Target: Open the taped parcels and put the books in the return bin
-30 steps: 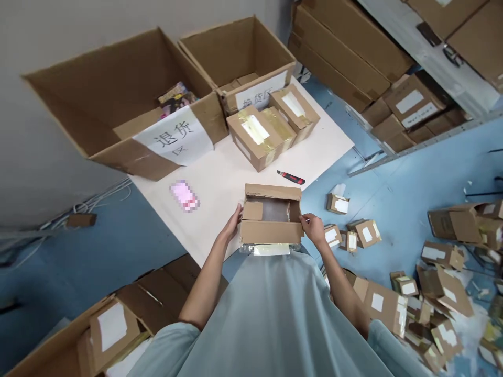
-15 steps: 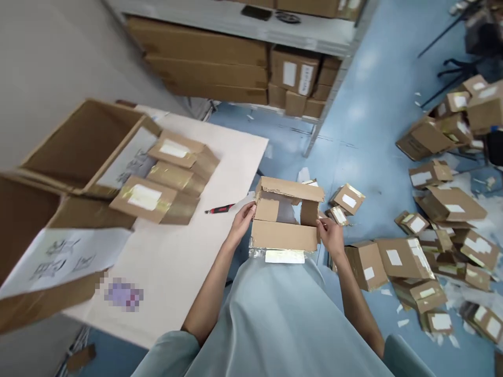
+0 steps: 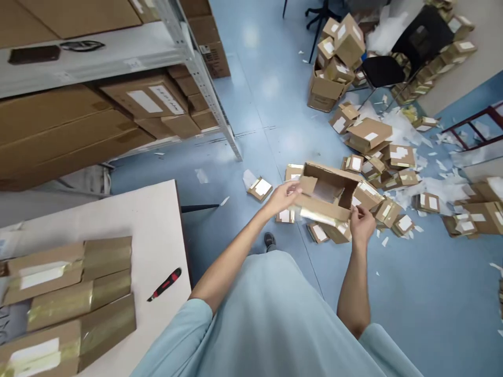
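An opened cardboard box is held out in front of me, its flaps folded back and its inside showing bare. My left hand grips the near left corner of it. On the other side my right hand pinches the right end of the same box. Below the box, several small parcels lie on the floor, some hidden behind it. A red and black box cutter rests on the white table to my left, away from both hands.
Taped cartons sit on the table. A metal shelf with large boxes stands beyond it. Across the blue floor lie a heap of parcels and paper scraps. A black chair stands farther back.
My view has swung right from the table towards the floor. Both hands have carried the box off the table's edge, out over the floor parcels. The box cutter has stayed on the table.
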`<state>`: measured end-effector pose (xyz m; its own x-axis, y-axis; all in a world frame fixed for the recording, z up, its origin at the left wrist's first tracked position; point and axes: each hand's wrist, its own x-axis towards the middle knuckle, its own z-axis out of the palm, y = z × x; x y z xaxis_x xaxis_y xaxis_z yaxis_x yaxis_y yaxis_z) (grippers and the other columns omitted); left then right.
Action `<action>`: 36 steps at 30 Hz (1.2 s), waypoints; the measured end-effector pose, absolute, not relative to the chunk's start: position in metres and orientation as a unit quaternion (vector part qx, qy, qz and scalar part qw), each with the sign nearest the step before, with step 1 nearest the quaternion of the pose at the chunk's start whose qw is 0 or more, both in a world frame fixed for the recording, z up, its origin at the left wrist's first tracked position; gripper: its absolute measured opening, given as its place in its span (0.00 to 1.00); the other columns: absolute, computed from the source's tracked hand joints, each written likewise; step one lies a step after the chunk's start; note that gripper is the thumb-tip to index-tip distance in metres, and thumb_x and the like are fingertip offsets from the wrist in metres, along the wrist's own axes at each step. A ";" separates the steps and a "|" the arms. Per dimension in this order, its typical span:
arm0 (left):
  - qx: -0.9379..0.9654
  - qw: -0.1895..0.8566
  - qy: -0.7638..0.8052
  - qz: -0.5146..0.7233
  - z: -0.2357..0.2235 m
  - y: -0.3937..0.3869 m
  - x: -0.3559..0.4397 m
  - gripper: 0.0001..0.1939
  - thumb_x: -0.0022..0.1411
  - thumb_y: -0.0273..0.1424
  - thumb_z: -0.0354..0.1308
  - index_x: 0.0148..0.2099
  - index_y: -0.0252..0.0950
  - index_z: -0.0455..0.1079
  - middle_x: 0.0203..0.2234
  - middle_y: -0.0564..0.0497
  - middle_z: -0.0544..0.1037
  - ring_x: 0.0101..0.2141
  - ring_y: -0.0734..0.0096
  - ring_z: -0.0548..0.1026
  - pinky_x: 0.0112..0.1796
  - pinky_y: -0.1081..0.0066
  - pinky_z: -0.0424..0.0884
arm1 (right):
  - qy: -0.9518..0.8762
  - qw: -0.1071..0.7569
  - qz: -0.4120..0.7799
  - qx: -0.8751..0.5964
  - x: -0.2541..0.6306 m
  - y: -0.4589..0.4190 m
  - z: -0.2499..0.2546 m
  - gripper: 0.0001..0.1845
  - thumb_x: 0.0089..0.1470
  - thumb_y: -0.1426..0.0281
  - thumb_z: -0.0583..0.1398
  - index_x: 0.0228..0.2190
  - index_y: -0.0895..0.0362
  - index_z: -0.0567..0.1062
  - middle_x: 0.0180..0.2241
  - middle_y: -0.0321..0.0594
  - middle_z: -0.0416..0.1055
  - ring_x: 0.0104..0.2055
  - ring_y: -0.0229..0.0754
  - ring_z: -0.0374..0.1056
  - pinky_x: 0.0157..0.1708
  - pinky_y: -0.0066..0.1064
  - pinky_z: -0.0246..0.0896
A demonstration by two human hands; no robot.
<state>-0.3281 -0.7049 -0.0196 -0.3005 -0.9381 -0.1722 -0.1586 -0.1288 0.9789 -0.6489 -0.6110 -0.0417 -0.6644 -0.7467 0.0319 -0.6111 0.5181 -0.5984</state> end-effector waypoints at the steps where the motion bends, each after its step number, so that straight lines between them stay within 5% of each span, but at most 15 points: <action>1: 0.462 0.333 -0.578 -0.584 -0.017 -0.706 -0.341 0.23 0.74 0.42 0.67 0.66 0.37 0.80 0.65 0.39 0.83 0.63 0.50 0.82 0.66 0.54 0.76 | 0.872 0.104 -0.299 -0.375 -0.660 -0.609 -0.042 0.36 0.60 0.49 0.56 0.48 0.65 0.89 0.44 0.64 0.87 0.47 0.65 0.83 0.53 0.53 0.74; 5: 0.425 0.323 -0.563 -0.631 -0.023 -0.687 -0.349 0.24 0.75 0.45 0.67 0.65 0.37 0.80 0.64 0.39 0.84 0.63 0.50 0.82 0.68 0.53 0.75 | 0.868 0.121 -0.314 -0.364 -0.672 -0.602 -0.053 0.35 0.59 0.46 0.58 0.45 0.62 0.89 0.42 0.61 0.88 0.46 0.64 0.83 0.51 0.52 0.76; 9: 0.484 0.334 -0.500 -0.636 -0.043 -0.655 -0.307 0.26 0.70 0.49 0.70 0.59 0.35 0.82 0.59 0.37 0.86 0.60 0.49 0.84 0.68 0.48 0.75 | 0.823 0.249 -0.285 -0.424 -0.636 -0.614 -0.073 0.39 0.58 0.39 0.59 0.42 0.61 0.88 0.41 0.63 0.87 0.46 0.67 0.84 0.50 0.52 0.77; 18: 0.666 0.437 -0.293 -0.528 -0.054 -0.538 -0.162 0.30 0.63 0.55 0.73 0.55 0.38 0.83 0.57 0.36 0.87 0.61 0.44 0.84 0.69 0.44 0.74 | 0.567 0.468 -0.183 -0.653 -0.430 -0.677 -0.095 0.39 0.60 0.36 0.57 0.45 0.57 0.86 0.46 0.59 0.88 0.48 0.62 0.84 0.53 0.50 0.78; 26: 0.722 0.595 -0.088 -0.341 -0.047 -0.377 -0.073 0.33 0.60 0.59 0.73 0.56 0.40 0.83 0.56 0.39 0.88 0.60 0.44 0.84 0.67 0.44 0.75 | 0.334 0.501 -0.040 -0.797 -0.237 -0.652 -0.082 0.31 0.62 0.44 0.58 0.47 0.55 0.85 0.49 0.56 0.88 0.51 0.59 0.85 0.56 0.50 0.77; 36: 0.700 0.678 0.112 -0.194 -0.052 -0.180 -0.009 0.35 0.56 0.56 0.74 0.56 0.37 0.82 0.59 0.33 0.86 0.60 0.43 0.83 0.67 0.43 0.73 | 0.157 0.532 0.058 -0.830 -0.050 -0.500 -0.058 0.25 0.62 0.47 0.64 0.45 0.53 0.86 0.48 0.52 0.89 0.51 0.57 0.86 0.59 0.48 0.78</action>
